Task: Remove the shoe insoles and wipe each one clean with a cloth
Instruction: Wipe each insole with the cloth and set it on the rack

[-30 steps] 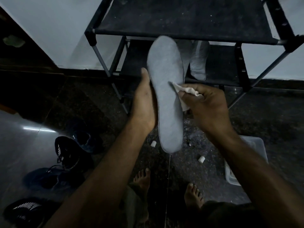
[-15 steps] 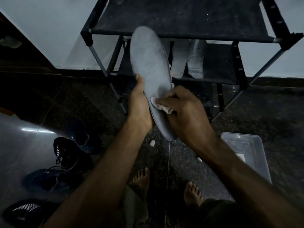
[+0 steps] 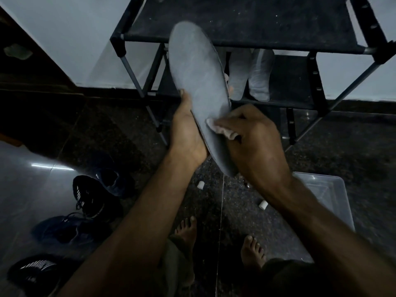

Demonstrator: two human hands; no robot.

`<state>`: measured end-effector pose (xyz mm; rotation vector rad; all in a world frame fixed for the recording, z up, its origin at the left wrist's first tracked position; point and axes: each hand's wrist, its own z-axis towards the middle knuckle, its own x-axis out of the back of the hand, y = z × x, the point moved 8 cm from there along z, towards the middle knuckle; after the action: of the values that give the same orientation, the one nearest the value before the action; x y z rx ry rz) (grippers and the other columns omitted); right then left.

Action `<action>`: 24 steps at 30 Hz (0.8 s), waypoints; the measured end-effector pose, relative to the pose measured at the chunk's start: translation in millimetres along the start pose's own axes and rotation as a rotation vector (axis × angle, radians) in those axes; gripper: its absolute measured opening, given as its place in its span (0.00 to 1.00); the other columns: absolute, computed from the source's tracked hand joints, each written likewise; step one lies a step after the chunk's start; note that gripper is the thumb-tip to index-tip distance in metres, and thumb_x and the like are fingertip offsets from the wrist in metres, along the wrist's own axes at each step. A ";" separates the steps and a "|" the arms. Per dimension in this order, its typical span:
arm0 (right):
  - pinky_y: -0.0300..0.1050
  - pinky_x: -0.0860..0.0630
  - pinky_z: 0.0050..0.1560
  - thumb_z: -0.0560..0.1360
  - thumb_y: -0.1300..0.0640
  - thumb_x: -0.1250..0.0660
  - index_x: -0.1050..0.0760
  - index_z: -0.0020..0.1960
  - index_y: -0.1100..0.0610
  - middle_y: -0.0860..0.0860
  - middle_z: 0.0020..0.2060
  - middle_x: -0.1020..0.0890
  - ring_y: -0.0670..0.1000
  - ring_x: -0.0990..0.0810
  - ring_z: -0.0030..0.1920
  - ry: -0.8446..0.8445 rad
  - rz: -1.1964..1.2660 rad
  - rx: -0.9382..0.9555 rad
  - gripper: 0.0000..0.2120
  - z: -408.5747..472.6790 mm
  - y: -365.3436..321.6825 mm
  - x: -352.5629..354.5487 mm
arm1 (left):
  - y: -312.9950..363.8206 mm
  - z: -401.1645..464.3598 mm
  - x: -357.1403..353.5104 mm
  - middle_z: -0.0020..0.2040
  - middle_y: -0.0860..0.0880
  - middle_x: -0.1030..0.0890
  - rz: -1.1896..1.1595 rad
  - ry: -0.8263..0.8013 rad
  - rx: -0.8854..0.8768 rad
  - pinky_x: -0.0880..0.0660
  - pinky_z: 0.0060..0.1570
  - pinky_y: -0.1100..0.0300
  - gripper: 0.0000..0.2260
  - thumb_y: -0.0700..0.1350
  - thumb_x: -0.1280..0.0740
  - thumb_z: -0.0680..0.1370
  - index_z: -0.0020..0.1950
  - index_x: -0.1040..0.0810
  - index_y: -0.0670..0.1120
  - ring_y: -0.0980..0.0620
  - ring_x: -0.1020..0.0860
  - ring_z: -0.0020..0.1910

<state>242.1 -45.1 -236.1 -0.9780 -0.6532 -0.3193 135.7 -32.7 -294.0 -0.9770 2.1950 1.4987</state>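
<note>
Insole (image 3: 198,82), grey and tilted toward eleven o'clock, stands mid-frame before the shoe rack (image 3: 246,22). Bending looks the likeliest trouble, since support comes only low down while wiping pressure lands there. Left hand (image 3: 187,133) grips its nine o'clock edge; right hand (image 3: 255,136), curled tight, presses a bunched cloth (image 3: 220,128) against the heel end.

- The dark speckled floor (image 3: 246,213) under your bare feet (image 3: 186,232) carries dark shoes (image 3: 92,196) at its left edge and a clear plastic bin (image 3: 330,202) at its right.
- The rack's lower shelf (image 3: 287,82) holds two pale insoles (image 3: 249,76).
</note>
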 end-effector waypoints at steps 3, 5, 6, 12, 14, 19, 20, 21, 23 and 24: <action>0.50 0.25 0.38 0.77 0.51 0.35 0.17 0.46 0.60 0.54 0.42 0.22 0.53 0.23 0.39 -0.019 -0.086 -0.035 0.13 -4.2 4.4 0.6 | 7.8 6.3 3.6 0.52 0.42 0.16 -0.143 -0.028 -0.061 0.24 0.57 0.55 0.27 0.58 0.53 0.84 0.61 0.25 0.40 0.48 0.18 0.51; 0.50 0.24 0.36 0.78 0.52 0.34 0.16 0.46 0.58 0.53 0.41 0.21 0.52 0.23 0.37 -0.076 -0.024 0.043 0.12 -8.7 -10.0 -7.0 | 12.8 8.5 8.0 0.52 0.43 0.16 -0.191 -0.061 -0.086 0.24 0.57 0.57 0.26 0.58 0.53 0.84 0.60 0.24 0.40 0.49 0.17 0.51; 0.50 0.24 0.35 0.77 0.53 0.35 0.16 0.47 0.58 0.53 0.40 0.21 0.52 0.23 0.38 -0.099 0.011 0.082 0.12 -10.3 -18.2 -11.2 | 15.9 6.4 10.5 0.51 0.43 0.16 -0.173 -0.043 -0.103 0.23 0.56 0.58 0.27 0.58 0.53 0.84 0.61 0.25 0.40 0.50 0.17 0.51; 0.50 0.25 0.38 0.76 0.52 0.32 0.16 0.49 0.59 0.52 0.42 0.21 0.50 0.22 0.40 0.002 0.054 0.022 0.11 -2.0 -6.1 -3.2 | 12.0 6.0 -2.6 0.58 0.47 0.19 -0.177 -0.095 -0.100 0.28 0.62 0.56 0.27 0.59 0.55 0.83 0.66 0.27 0.42 0.49 0.23 0.59; 0.51 0.24 0.37 0.77 0.50 0.34 0.16 0.49 0.58 0.52 0.42 0.21 0.51 0.22 0.39 0.001 0.000 -0.006 0.13 -4.9 2.7 0.6 | 17.6 5.3 -3.0 0.60 0.46 0.21 -0.200 -0.109 -0.124 0.31 0.65 0.55 0.26 0.57 0.54 0.84 0.70 0.30 0.41 0.47 0.23 0.60; 0.50 0.24 0.37 0.74 0.56 0.32 0.16 0.49 0.54 0.52 0.42 0.21 0.51 0.23 0.39 -0.180 0.027 0.116 0.07 -14.4 -16.2 -16.8 | 30.4 5.3 9.3 0.61 0.45 0.21 -0.206 -0.086 -0.209 0.29 0.63 0.56 0.27 0.56 0.56 0.84 0.69 0.30 0.40 0.47 0.22 0.59; 0.49 0.24 0.38 0.74 0.56 0.32 0.16 0.50 0.54 0.52 0.42 0.21 0.50 0.22 0.40 -0.191 0.056 0.131 0.08 -14.7 -20.9 -19.3 | 31.8 5.0 10.1 0.60 0.45 0.21 -0.205 -0.080 -0.216 0.28 0.63 0.56 0.27 0.56 0.56 0.84 0.68 0.29 0.40 0.47 0.22 0.59; 0.49 0.24 0.38 0.75 0.55 0.32 0.16 0.50 0.54 0.51 0.42 0.21 0.50 0.22 0.40 -0.173 0.085 0.121 0.08 -13.6 -22.0 -18.4 | 32.2 4.9 10.5 0.60 0.45 0.21 -0.208 -0.076 -0.219 0.28 0.62 0.56 0.27 0.56 0.57 0.84 0.68 0.29 0.41 0.47 0.21 0.58; 0.48 0.24 0.38 0.76 0.54 0.30 0.16 0.51 0.54 0.50 0.42 0.21 0.47 0.22 0.40 -0.096 0.130 0.033 0.07 -9.8 -11.0 -10.9 | 33.6 4.4 11.2 0.61 0.45 0.21 -0.223 -0.062 -0.224 0.27 0.62 0.55 0.27 0.57 0.57 0.84 0.69 0.30 0.41 0.47 0.20 0.57; 0.48 0.23 0.38 0.75 0.53 0.29 0.16 0.50 0.54 0.49 0.42 0.21 0.46 0.22 0.39 -0.070 0.127 -0.015 0.07 -8.6 -2.5 -7.0 | 34.2 4.3 11.1 0.62 0.45 0.22 -0.228 -0.061 -0.225 0.28 0.62 0.54 0.27 0.57 0.57 0.84 0.71 0.31 0.42 0.47 0.20 0.57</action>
<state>238.6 -53.9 -242.3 -1.0434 -0.6494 -0.1786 103.8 -25.2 -278.5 -1.1890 1.8301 1.6655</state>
